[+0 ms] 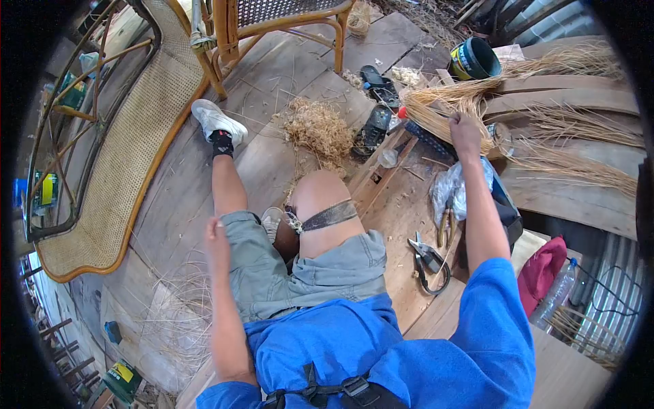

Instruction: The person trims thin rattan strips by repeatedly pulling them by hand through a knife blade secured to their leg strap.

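Observation:
My right hand (465, 138) is at a bundle of thin rattan strands (439, 112), its fingers bent over them; whether they grip a strand is too small to tell. My left hand (217, 238) hangs beside my left thigh, blurred, and its finger shape is hard to make out. Below my right forearm are a clear plastic bag (453, 194) and pliers with tan handles (447, 226). Black-handled cutters (428, 262) lie on the wooden plank beside my right thigh. A dark band (329, 216) is wrapped around my right leg near the knee.
A woven cane panel (150, 136) stands at left and a cane chair (286, 27) ahead. Shavings (317, 129) and black sandals (372, 128) lie on the floor. A dark bucket (475, 59) and more strands (579, 126) are at right, with a plastic bottle (555, 296).

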The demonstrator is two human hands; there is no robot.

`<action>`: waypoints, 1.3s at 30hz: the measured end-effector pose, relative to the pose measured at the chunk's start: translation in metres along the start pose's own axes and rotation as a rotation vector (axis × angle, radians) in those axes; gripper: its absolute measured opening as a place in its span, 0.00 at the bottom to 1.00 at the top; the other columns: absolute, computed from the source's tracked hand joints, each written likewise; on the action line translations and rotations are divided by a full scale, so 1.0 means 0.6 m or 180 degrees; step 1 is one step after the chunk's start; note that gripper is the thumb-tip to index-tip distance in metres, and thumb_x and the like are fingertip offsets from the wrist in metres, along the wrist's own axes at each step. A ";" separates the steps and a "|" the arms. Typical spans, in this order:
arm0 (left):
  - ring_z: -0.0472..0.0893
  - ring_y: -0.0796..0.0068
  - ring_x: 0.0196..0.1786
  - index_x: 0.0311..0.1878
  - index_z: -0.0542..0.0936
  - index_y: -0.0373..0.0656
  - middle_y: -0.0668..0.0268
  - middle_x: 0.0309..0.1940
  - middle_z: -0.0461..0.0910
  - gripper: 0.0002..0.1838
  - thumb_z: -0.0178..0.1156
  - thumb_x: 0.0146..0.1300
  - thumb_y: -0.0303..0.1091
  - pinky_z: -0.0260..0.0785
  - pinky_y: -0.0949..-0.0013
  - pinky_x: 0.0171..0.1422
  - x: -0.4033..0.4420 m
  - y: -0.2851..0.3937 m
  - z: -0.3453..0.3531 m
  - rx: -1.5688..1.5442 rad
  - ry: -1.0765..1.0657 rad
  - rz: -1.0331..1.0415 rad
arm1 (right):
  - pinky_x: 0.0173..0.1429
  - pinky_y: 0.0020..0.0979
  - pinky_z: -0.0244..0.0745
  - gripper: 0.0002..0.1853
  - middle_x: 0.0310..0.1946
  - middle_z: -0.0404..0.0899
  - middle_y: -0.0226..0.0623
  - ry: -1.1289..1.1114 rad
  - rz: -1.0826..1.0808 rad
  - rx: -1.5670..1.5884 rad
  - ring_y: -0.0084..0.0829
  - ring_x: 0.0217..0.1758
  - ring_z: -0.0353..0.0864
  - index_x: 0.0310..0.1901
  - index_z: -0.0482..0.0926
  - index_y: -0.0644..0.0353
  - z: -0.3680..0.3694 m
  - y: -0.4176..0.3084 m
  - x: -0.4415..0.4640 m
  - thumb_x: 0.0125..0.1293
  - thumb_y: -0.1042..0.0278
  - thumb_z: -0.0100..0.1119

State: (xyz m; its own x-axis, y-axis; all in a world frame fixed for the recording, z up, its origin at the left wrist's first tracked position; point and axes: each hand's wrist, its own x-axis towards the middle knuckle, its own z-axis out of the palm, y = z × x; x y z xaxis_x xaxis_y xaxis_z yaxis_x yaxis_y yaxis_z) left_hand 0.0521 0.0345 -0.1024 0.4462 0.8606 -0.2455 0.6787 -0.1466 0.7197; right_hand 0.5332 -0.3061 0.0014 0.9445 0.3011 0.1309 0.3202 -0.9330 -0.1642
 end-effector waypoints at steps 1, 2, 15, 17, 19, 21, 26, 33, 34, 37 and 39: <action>0.72 0.58 0.56 0.47 0.76 0.38 0.55 0.52 0.73 0.14 0.54 0.61 0.35 0.62 0.57 0.59 -0.012 0.007 0.024 0.0583 0.0049 0.0415 | 0.50 0.45 0.72 0.15 0.39 0.80 0.51 -0.0111 -0.0045 -0.0260 0.51 0.45 0.79 0.43 0.78 0.63 0.005 0.005 0.019 0.64 0.61 0.47; 0.70 0.55 0.58 0.47 0.76 0.38 0.54 0.54 0.72 0.14 0.55 0.60 0.34 0.61 0.55 0.60 -0.022 0.016 0.040 0.1170 0.0094 0.0828 | 0.50 0.45 0.72 0.15 0.40 0.80 0.51 -0.0100 -0.0056 -0.0322 0.50 0.46 0.79 0.44 0.79 0.61 0.014 0.012 0.035 0.64 0.62 0.46; 0.69 0.52 0.57 0.40 0.77 0.37 0.54 0.52 0.72 0.10 0.56 0.57 0.31 0.61 0.54 0.60 -0.033 0.074 0.057 0.1605 0.0164 0.1328 | 0.50 0.45 0.74 0.14 0.43 0.80 0.50 -0.0546 0.0229 -0.0907 0.50 0.48 0.79 0.45 0.79 0.57 0.044 0.031 0.060 0.63 0.66 0.46; 0.72 0.51 0.53 0.36 0.77 0.36 0.54 0.46 0.76 0.10 0.55 0.59 0.34 0.63 0.56 0.57 -0.023 0.122 0.082 0.1066 -0.0191 0.1388 | 0.49 0.47 0.74 0.14 0.42 0.80 0.50 -0.0591 0.0094 -0.0953 0.50 0.47 0.79 0.42 0.80 0.58 0.048 0.030 0.061 0.63 0.63 0.46; 0.75 0.53 0.49 0.38 0.77 0.35 0.53 0.42 0.78 0.16 0.51 0.64 0.41 0.65 0.59 0.55 0.014 0.088 0.134 0.0066 -0.0783 0.1095 | 0.48 0.49 0.72 0.16 0.39 0.80 0.52 -0.0625 0.0005 -0.0973 0.51 0.44 0.79 0.40 0.79 0.60 0.036 0.029 0.064 0.64 0.57 0.46; 0.77 0.58 0.45 0.44 0.77 0.34 0.53 0.40 0.80 0.26 0.46 0.68 0.52 0.66 0.61 0.53 0.047 0.078 0.193 -0.0838 -0.1466 0.0638 | 0.48 0.49 0.72 0.16 0.38 0.80 0.51 -0.0648 0.0160 -0.1049 0.51 0.44 0.79 0.40 0.79 0.59 0.029 0.026 0.060 0.64 0.56 0.47; 0.77 0.68 0.42 0.45 0.78 0.35 0.59 0.40 0.80 0.30 0.42 0.68 0.57 0.66 0.66 0.52 0.081 0.141 0.237 -0.1710 -0.2741 -0.0981 | 0.45 0.48 0.73 0.15 0.35 0.79 0.50 -0.0274 -0.0135 -0.0934 0.52 0.41 0.79 0.39 0.78 0.59 0.062 0.064 0.064 0.64 0.56 0.47; 0.76 0.75 0.41 0.42 0.80 0.37 0.63 0.38 0.80 0.25 0.45 0.68 0.51 0.66 0.70 0.49 0.108 0.147 0.257 -0.1140 -0.2850 -0.0678 | 0.45 0.49 0.73 0.13 0.39 0.77 0.50 -0.0276 -0.0314 -0.1043 0.52 0.42 0.78 0.44 0.74 0.57 0.059 0.045 0.044 0.63 0.60 0.47; 0.76 0.74 0.42 0.42 0.80 0.37 0.62 0.39 0.81 0.24 0.45 0.68 0.50 0.66 0.70 0.49 0.107 0.151 0.254 -0.1135 -0.2808 -0.0518 | 0.45 0.49 0.74 0.12 0.39 0.77 0.50 -0.0189 -0.0377 -0.1062 0.52 0.42 0.78 0.45 0.74 0.56 0.060 0.046 0.041 0.62 0.62 0.48; 0.76 0.73 0.41 0.42 0.79 0.35 0.59 0.38 0.81 0.23 0.46 0.68 0.48 0.66 0.69 0.50 0.101 0.161 0.232 -0.0772 -0.2825 -0.0171 | 0.46 0.49 0.74 0.12 0.43 0.76 0.50 -0.0052 -0.0404 -0.0959 0.52 0.44 0.78 0.46 0.73 0.56 0.070 0.056 0.046 0.63 0.63 0.47; 0.76 0.71 0.40 0.41 0.79 0.33 0.56 0.36 0.81 0.23 0.48 0.67 0.47 0.66 0.67 0.50 0.110 0.181 0.208 -0.0054 -0.2996 -0.0060 | 0.46 0.49 0.73 0.12 0.43 0.76 0.50 -0.0104 -0.0240 -0.0925 0.53 0.45 0.77 0.47 0.72 0.56 0.053 0.037 0.041 0.63 0.64 0.47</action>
State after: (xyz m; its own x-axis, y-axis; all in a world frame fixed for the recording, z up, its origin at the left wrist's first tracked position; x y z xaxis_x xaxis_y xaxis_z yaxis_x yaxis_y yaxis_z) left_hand 0.2278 0.0146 -0.1216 0.7283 0.1136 -0.6758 0.6853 -0.1233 0.7178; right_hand 0.5660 -0.3129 -0.0300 0.9223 0.3735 0.0997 0.3598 -0.9236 0.1323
